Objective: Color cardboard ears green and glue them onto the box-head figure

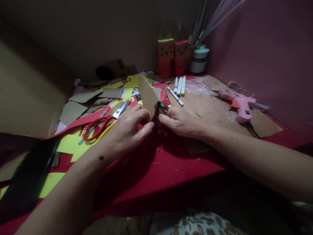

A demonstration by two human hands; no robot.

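Between my two hands, above the front of the red table, is a piece of cardboard [148, 94] standing on edge, its near end dark and torn or crumpled. My left hand [134, 127] is closed on its left side, thumb and fingers pinching the lower edge. On the right, my right hand [177, 120] grips the dark ragged end, its thumb pressed against it. The two hands nearly meet there, and the fingers' far sides are hidden. Red-handled scissors [97, 128] lie just left of my left hand, blades pointing away.
A pink glue gun [241, 104] with a lit red light rests on a cardboard sheet [202, 101] at right. Several markers [179, 85] lie behind my hands. Yellow paper [70, 143] and cardboard scraps cover the left. Two box-faced figures [166, 54] and a white jar [199, 60] stand behind.
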